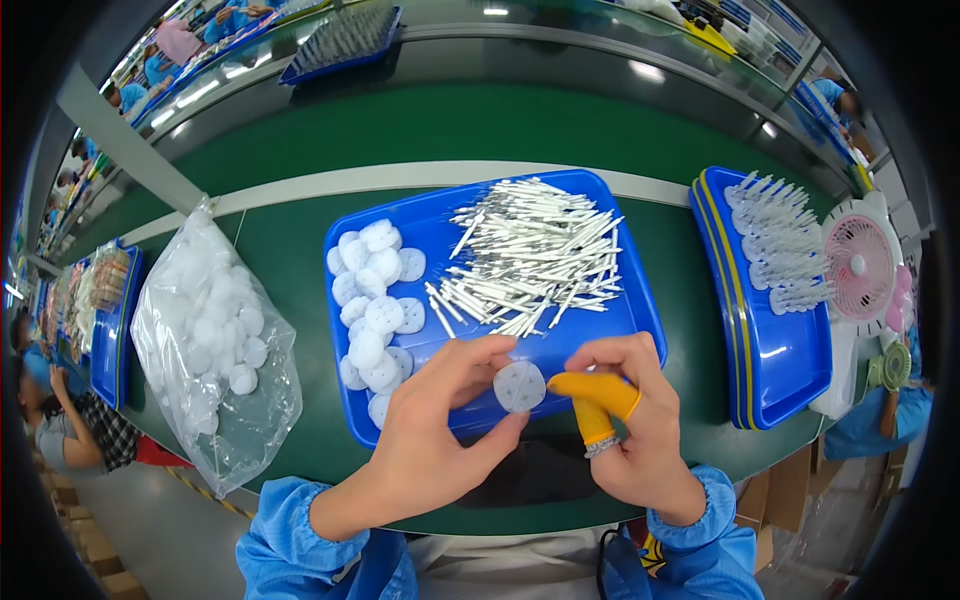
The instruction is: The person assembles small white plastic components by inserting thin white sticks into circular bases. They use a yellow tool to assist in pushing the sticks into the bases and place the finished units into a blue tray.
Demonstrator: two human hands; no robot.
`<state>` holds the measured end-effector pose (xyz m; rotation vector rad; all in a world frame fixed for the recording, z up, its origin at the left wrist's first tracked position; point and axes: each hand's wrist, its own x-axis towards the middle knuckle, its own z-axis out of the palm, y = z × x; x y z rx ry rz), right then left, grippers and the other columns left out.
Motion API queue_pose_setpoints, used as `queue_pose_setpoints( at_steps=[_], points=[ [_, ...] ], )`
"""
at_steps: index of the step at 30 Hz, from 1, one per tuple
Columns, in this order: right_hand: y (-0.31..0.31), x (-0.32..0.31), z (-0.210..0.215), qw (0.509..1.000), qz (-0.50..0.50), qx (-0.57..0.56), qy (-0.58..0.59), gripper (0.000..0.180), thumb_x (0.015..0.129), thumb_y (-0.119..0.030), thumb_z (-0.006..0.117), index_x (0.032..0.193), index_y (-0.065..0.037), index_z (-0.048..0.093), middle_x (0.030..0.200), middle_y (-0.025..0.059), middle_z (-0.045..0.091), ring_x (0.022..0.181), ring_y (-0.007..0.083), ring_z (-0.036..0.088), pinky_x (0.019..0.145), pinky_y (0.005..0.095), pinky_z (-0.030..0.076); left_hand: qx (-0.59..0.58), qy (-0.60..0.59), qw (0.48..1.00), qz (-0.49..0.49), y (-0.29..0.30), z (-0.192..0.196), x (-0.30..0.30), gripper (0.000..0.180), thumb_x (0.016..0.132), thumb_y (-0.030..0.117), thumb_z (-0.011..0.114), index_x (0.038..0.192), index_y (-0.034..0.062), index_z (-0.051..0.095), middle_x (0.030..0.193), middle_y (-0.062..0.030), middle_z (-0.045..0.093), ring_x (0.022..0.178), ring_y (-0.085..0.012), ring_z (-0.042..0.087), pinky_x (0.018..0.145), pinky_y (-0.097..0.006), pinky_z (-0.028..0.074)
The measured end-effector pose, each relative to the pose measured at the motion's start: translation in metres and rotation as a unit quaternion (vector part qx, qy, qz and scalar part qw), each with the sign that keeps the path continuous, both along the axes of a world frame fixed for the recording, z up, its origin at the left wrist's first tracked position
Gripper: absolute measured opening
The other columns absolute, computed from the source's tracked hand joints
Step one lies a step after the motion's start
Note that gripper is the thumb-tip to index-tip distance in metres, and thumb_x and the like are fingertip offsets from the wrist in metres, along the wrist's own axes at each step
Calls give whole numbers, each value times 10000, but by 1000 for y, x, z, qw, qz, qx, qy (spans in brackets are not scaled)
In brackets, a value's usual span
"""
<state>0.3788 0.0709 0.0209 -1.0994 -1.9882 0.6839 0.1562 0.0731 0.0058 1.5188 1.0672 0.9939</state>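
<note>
A round translucent white disc with small holes [519, 386] stands between the fingers and thumb of my left hand [435, 415], over the near edge of a blue tray [480, 425]. Two yellow finger cots cover digits of my right hand [630, 430], which are pinched together at the disc's right edge. Whatever they grip is too small to make out. Inside the tray, a pile of similar white discs [370, 300] lies on the left. A heap of thin white sticks with greyish ends [540, 255] fills its far right part.
To the left lies a clear bag [265, 410] full of white discs. Stacked blue trays [785, 385] on the right hold rows of clear disc-and-stick pieces [775, 240], beside a pink-and-white fan [858, 262]. Beyond runs a green belt [440, 120]; other people work around.
</note>
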Motion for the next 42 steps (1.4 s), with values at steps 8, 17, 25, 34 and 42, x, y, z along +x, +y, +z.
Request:
queue_pose_setpoints(
  at_steps=[8, 17, 25, 34, 42],
  points=[
    [-9, 34, 16, 972, 47, -221, 62, 296, 908, -44, 751, 1185, -51, 648, 1007, 170, 690, 906, 334, 661, 782, 381, 531, -56, -117, 989, -69, -6, 3, -1, 586, 876, 38, 799, 1378, -26, 504, 1261, -166, 653, 1312, -273, 588, 1169, -438, 417],
    [1, 194, 20, 915, -401, -26, 30, 159, 933, -43, 696, 1044, 60, 744, 842, 96, 754, 768, 113, 700, 688, 294, 524, -41, -38, 998, 3, -7, 0, 6, 117, 1042, 61, 620, 956, 1, 567, 886, -95, 648, 797, -176, 693, 801, -327, 573],
    [44, 202, 6, 883, -462, -74, -41, 211, 910, 5, 589, 1052, 92, 718, 721, 142, 746, 528, 155, 664, 482, 318, 511, -59, -14, 994, 87, -1, 2, 0, 153, 1040, 68, 631, 916, 6, 567, 779, -62, 636, 695, -133, 662, 692, -270, 552],
    [15, 141, -8, 877, -436, 184, -80, 271, 895, -48, 774, 1155, 20, 743, 737, 118, 654, 603, 166, 580, 551, 339, 441, 18, 55, 990, 128, 15, 3, -27, 161, 1021, 43, 647, 891, 12, 559, 797, -20, 614, 706, -92, 621, 669, -247, 511],
    [39, 25, -11, 960, 13, 91, -265, 181, 804, -6, 756, 982, 23, 770, 981, 129, 611, 974, 301, 582, 832, 413, 465, 70, 116, 978, 161, 29, 6, -47, 183, 1044, 85, 625, 894, 9, 553, 837, -39, 608, 724, -100, 613, 669, -266, 529]
  ],
)
